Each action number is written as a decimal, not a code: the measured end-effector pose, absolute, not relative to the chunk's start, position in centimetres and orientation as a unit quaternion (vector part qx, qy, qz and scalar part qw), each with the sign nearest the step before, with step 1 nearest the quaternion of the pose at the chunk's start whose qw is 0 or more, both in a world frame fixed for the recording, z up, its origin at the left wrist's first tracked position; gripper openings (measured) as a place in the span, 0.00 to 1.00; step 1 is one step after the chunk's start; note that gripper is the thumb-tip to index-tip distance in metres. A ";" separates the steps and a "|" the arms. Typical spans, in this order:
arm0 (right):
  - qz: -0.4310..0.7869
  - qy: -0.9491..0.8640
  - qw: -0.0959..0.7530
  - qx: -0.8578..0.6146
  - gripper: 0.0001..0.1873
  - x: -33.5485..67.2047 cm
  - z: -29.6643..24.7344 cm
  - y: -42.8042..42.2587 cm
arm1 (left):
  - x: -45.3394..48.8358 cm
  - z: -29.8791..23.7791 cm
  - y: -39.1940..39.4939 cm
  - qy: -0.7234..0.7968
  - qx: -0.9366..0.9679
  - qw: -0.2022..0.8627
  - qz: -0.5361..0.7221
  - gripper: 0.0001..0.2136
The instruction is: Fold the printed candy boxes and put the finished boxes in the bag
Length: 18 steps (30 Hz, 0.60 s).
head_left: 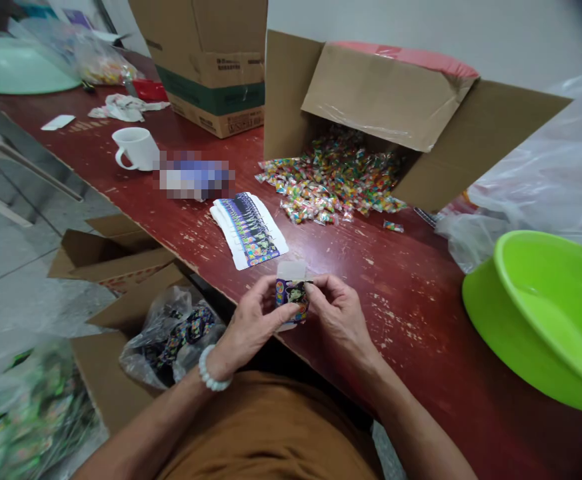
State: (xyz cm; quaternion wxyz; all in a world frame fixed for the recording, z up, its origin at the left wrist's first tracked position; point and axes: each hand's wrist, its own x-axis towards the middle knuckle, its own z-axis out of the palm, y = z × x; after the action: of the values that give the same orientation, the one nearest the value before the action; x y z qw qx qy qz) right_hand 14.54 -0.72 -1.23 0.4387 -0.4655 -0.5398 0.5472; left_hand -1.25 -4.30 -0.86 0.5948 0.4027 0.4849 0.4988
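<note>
Between my two hands is a small printed carton (291, 293), purple with a cartoon figure, its white top flap standing up. My left hand (258, 313) grips it from the left, thumb across the front face. With thumb and fingers my right hand (337, 307) pinches its upper right edge. Whether anything is inside the carton is hidden. Just beyond lies a fanned stack of flat printed cartons (251, 230) on the red table (365, 293). Further back, many small wrapped candies (315, 200) spill from a cardboard box (371, 93) lying on its side.
A green basin (521, 320) stands at the right. At the left are a white mug (138, 148), a blurred-out packet (193, 177) and a tall cardboard box (215, 67). Below the table edge sit an open box with a bag of dark packets (181, 333) and a bag of green packets (31, 407).
</note>
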 end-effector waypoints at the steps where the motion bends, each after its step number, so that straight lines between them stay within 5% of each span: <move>1: 0.548 -0.533 0.447 -0.464 0.11 14.5 -1.3 -0.7 | -1.1 -0.7 -4.5 0.493 0.395 0.576 0.518 0.23; 5: 0.570 -0.496 0.492 -0.432 0.18 14.0 -1.8 -1.0 | -0.8 -0.5 -5.1 0.507 0.404 0.521 0.556 0.32; 11: 0.589 -0.490 0.491 -0.414 0.10 14.1 -2.2 -0.9 | -1.9 -1.0 -4.6 0.497 0.440 0.544 0.513 0.18; 18: 0.690 -0.447 0.415 -0.391 0.19 15.3 -1.6 1.6 | -2.9 -1.0 -3.7 0.503 0.499 0.531 0.465 0.09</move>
State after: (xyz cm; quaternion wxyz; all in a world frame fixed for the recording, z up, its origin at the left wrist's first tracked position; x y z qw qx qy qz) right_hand 15.26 1.59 -1.59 0.4150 -0.3909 -0.4466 0.6896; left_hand -2.94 -3.72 -0.96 0.5308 0.4988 0.5029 0.4654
